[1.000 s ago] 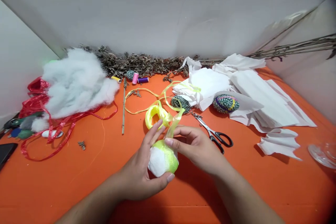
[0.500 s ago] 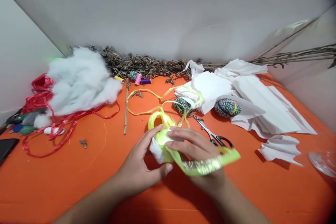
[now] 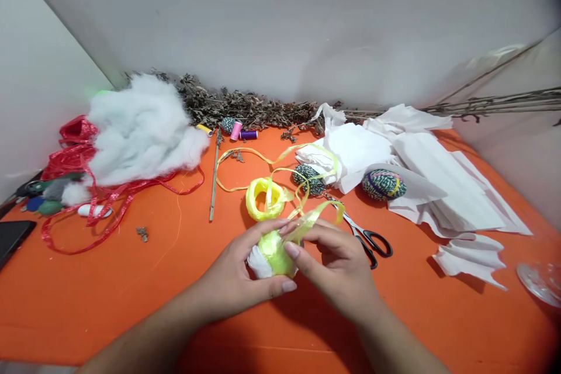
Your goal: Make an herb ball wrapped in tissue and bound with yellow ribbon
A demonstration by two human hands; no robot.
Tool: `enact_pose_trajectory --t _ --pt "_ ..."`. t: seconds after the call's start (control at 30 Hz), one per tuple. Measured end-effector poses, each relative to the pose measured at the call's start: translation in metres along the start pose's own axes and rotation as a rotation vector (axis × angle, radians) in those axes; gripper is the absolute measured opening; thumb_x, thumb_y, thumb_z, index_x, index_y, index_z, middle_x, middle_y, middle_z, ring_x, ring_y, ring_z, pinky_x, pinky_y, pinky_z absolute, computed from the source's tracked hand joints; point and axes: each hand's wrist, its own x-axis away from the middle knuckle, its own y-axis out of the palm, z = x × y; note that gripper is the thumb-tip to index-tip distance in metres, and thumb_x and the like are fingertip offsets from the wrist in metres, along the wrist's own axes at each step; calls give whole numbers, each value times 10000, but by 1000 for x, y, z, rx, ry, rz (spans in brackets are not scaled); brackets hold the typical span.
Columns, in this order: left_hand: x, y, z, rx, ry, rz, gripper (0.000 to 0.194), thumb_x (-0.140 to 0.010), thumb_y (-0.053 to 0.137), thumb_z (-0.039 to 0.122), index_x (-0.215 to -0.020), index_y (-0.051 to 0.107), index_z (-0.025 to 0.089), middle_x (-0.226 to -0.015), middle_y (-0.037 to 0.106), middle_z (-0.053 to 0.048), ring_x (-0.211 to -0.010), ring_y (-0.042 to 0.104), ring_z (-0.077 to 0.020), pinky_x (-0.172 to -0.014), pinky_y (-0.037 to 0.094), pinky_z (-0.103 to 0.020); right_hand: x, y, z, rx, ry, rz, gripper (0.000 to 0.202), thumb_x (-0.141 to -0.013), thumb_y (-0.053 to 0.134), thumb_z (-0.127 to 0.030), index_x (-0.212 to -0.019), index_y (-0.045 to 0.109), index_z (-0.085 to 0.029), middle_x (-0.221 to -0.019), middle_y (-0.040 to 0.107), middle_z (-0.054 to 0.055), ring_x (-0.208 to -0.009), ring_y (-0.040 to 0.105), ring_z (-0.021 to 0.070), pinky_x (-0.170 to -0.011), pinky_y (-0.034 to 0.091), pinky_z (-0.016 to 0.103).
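A small white ball, partly wrapped in shiny yellow ribbon, sits between my hands. My left hand is closed round its left side, thumb below and fingers on top. With thumb and fingers my right hand pinches the yellow ribbon at the ball's upper right; a loop of it arches above the fingers. Just beyond the ball lies a roll of yellow ribbon, from which a loose strand curls over the orange table. Black-handled scissors lie to the right of my right hand.
White fluffy stuffing and red ribbon are at the left. Dried plant stems line the back wall, with thread spools before them. Patterned yarn balls and white paper sheets lie at the right, near a clear glass rim.
The ribbon end that trailed over the back of my right hand has swung up and left, now arching above the ball. My right fingers moved from lying over the ball to pinching the ribbon.
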Motion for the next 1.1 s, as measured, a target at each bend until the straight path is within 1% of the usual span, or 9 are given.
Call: enact_pose_trajectory --t 0.13,0.27,0.4,0.57,0.63,0.73,0.8,0.97,1.1 --pt "-1 -2 -5 -1 -51 13 670 -754 819 275 -1352 522 327 -1415 576 -48 -1176 600 -234 -933 487 -295 -1 1 3 -149 132 6 74 -877 678 -236 -838 733 -208 -810 667 32 -783 653 159 -701 545 274" --pt "-1 -4 -8 -19 -117 29 740 -743 825 311 -1393 472 309 -1331 618 -64 -1103 612 -238 -854 496 -291 -3 3 4 -215 189 40 73 -875 683 -243 -859 749 -216 -854 646 30 -774 629 130 -663 543 224" --pt "-1 -3 -6 -27 -135 34 781 -735 831 307 -1403 428 307 -1293 618 -61 -1098 597 -232 -849 485 -289 -2 3 6 -210 194 47 66 -862 695 -243 -829 743 -210 -846 628 26 -785 626 129 -676 554 221" --pt "-1 -1 -5 -61 -134 32 679 -742 822 301 -1326 475 293 -1210 631 -45 -1009 607 -196 -849 476 -289 -1 4 6 -124 161 82 27 -851 690 -218 -861 713 -207 -835 674 25 -782 659 151 -728 575 278" --pt "-1 -1 -5 -41 -115 20 658 -745 819 314 -1310 483 281 -1185 633 -47 -992 606 -194 -845 473 -290 -1 5 5 -32 107 75 30 -846 679 -192 -856 707 -198 -814 680 26 -753 661 154 -711 571 288" --pt "-2 -1 -7 -10 -98 26 550 -795 768 371 -1264 509 248 -1077 644 -43 -916 606 -178 -797 471 -281 0 6 3 56 61 51 43 -833 669 -168 -835 708 -185 -805 689 35 -722 654 154 -675 556 286" --pt "-3 -1 -7 -14 -106 48 495 -830 728 399 -1249 520 236 -1003 639 -33 -852 597 -159 -756 466 -268 -1 7 3 0 108 49 43 -828 674 -181 -845 713 -187 -805 697 35 -731 664 156 -693 562 289" --pt "-4 -1 -6 -20 -151 49 525 -821 731 418 -1264 531 221 -1016 630 -49 -811 579 -148 -707 462 -256 -3 3 7 -307 356 22 133 -823 721 -272 -937 746 -207 -864 752 45 -762 708 166 -699 581 281" --pt "-4 -1 -5 -71 -151 21 462 -832 706 441 -1197 577 189 -956 634 -52 -739 568 -138 -651 451 -252 -3 -2 9 -316 374 52 220 -807 751 -275 -1020 758 -218 -848 755 42 -782 688 161 -719 562 272"
